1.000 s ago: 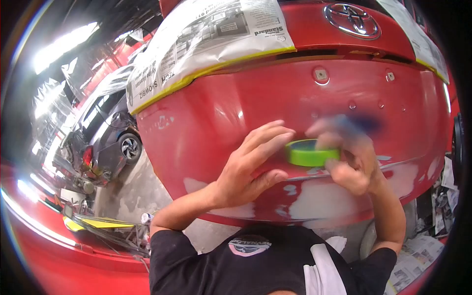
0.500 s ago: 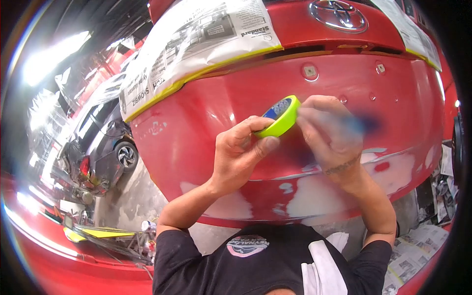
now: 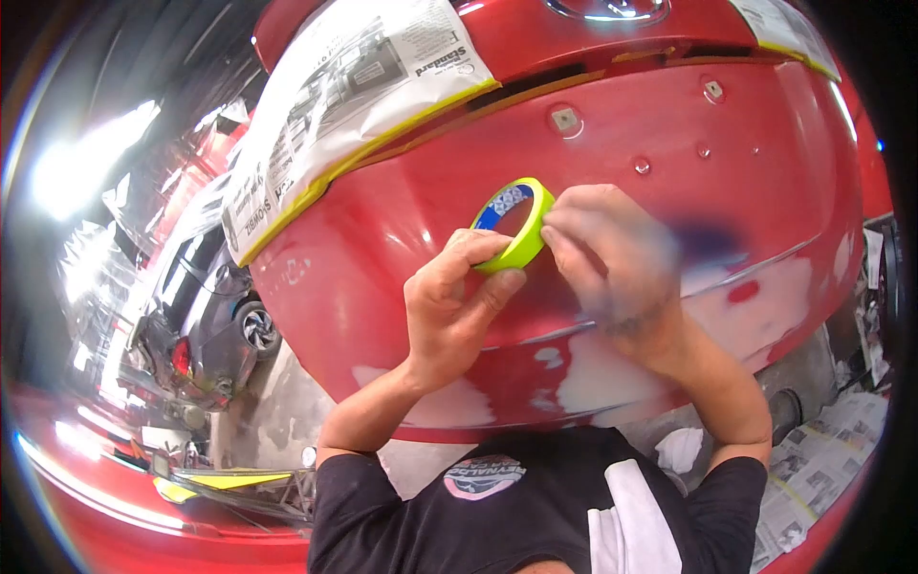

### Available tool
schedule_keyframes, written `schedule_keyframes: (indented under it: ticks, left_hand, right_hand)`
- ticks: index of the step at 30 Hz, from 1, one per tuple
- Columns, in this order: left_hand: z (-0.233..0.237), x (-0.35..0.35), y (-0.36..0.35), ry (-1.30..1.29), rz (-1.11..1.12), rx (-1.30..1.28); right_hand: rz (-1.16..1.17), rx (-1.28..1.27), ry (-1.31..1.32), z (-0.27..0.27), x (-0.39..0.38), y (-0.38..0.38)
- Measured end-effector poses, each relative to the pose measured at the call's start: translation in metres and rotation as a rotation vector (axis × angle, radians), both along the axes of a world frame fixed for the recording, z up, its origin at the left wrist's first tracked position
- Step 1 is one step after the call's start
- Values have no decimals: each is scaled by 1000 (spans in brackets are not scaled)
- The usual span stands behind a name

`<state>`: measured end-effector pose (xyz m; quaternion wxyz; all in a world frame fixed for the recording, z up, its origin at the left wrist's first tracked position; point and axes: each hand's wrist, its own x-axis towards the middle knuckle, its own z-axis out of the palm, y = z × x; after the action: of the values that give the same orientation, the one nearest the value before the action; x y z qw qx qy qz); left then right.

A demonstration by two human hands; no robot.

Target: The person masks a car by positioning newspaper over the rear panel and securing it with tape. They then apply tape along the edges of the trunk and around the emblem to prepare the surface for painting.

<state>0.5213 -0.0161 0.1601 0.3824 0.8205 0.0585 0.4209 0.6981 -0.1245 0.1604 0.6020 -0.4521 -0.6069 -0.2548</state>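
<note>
My left hand grips a neon yellow-green roll of masking tape, with the thumb outside and the fingers at its blue-lined inner ring. At the roll's right outer edge, the fingertips of my right hand are pinched against the tape. That hand is partly smeared by motion. A dark blue blurred patch shows just right of it; whether it is held or a reflection I cannot make out. Both hands are in front of a red car panel with pale sanded patches along its lower part.
Newspaper masking edged with yellow tape covers the panel's upper left. More newspaper lies on the floor at right. A grey car stands at left, near a yellow and black object. A white cloth hangs on my shirt.
The view has shifted, so the panel sits slightly higher and further left. The tape roll has turned to show more of its open centre. Both hands stay at the roll.
</note>
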Motion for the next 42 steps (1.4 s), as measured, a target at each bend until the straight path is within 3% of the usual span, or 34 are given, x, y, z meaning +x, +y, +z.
schedule_keyframes:
  ticks: [5, 11, 13, 14, 16, 23, 26, 27, 32, 39, 42]
  left_hand:
    - [-2, -1, 2, 30, -56, -63]
    - [-5, 1, 5, 3, -22, 80]
    - [-8, -2, 3, -17, -140, -417]
    - [-8, -2, 6, -13, -137, -412]
    - [-8, -2, 13, -70, -349, -565]
    - [-9, 2, 16, -75, -473, -645]
    - [-5, 1, 4, 22, -174, -364]
    - [-4, 2, 1, 26, -178, -364]
    - [-4, 10, -2, 17, 86, 304]
    - [4, 18, -9, 4, 140, 629]
    - [2, 21, -13, 13, 141, 626]
  right_hand:
    - [18, -21, 23, -4, 3, 0]
    - [-7, -4, 28, -8, 0, -1]
    - [19, 4, 47, -10, 4, -1]
    - [22, 9, 51, -10, 6, -2]
    - [98, -43, 140, -8, 10, -5]
    - [95, -84, 132, -5, 11, -11]
    - [35, 5, 55, -11, 7, -7]
    - [-4, 35, 4, -12, 5, -6]
    - [-61, 53, -35, -23, 1, -4]
    - [-10, 96, 42, -29, 3, -7]
    - [-20, 96, 45, -30, 4, -11]
